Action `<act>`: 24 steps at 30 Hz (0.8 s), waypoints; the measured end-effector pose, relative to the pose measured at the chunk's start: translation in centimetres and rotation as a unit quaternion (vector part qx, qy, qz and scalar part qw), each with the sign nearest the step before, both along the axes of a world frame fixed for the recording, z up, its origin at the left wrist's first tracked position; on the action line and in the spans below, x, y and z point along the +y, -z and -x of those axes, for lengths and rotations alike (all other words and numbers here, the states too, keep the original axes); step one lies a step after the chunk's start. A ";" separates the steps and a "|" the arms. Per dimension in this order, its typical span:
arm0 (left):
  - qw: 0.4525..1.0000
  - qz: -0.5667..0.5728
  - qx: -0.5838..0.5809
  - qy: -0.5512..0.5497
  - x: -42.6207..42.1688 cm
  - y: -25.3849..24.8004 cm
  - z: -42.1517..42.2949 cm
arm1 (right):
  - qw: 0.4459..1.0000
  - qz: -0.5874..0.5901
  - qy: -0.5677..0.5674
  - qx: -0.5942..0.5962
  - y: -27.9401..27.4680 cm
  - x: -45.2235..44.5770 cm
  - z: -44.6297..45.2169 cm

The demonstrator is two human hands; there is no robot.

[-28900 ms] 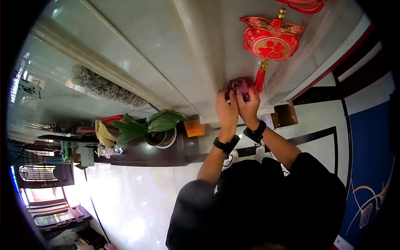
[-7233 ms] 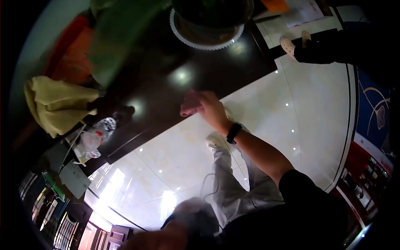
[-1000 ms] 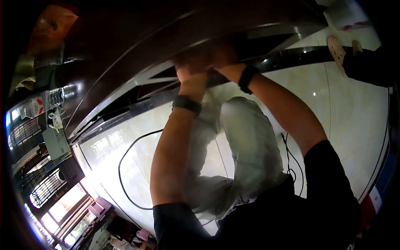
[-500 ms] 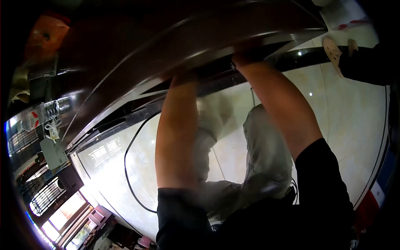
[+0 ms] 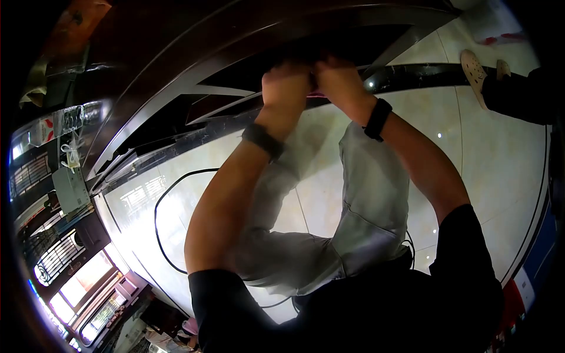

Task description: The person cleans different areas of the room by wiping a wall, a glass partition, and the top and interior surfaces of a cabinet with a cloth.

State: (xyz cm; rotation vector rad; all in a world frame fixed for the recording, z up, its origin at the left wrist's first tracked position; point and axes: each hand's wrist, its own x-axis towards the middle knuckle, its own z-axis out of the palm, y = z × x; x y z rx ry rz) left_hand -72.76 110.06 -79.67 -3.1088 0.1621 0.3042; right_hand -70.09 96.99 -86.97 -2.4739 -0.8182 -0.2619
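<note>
My left hand (image 5: 286, 87) and my right hand (image 5: 342, 83) are side by side at the opening of a dark wooden piece of furniture (image 5: 247, 32). Both look curled closed, knuckles up, with fingertips lost in shadow. Whatever they grip is hidden; a small strip of pinkish material (image 5: 318, 93) shows between and just below them. Dark bands circle both wrists: one band (image 5: 263, 141) on the left and another band (image 5: 377, 119) on the right.
A black cable (image 5: 156, 212) loops over the pale tiled floor (image 5: 435, 170) to the left of my legs (image 5: 371, 206). At the upper right, another person's foot in a beige clog (image 5: 472, 72) stands close by. A clear plastic bag (image 5: 497, 26) lies beyond it.
Both hands have come out from under the furniture's edge toward me, and now the wrists and knuckles show. The furniture's dark opening is more exposed, and the pinkish strip has become visible.
</note>
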 end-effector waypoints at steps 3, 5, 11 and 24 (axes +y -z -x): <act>0.998 0.021 -0.055 -0.002 0.3 0.7 0.5 | 0.999 -0.042 -0.005 -0.029 1.1 0.5 -0.3; 0.999 0.008 -0.035 -0.014 0.4 1.0 0.2 | 0.998 -0.053 -0.012 -0.036 1.9 0.3 -1.0; 0.991 -0.020 -0.132 -0.028 1.5 6.3 -5.6 | 0.978 -0.210 0.016 -0.001 2.0 2.6 -5.3; 0.999 -0.033 -0.009 -0.030 1.9 5.5 -7.5 | 0.991 -0.133 -0.014 0.025 4.6 3.3 -9.4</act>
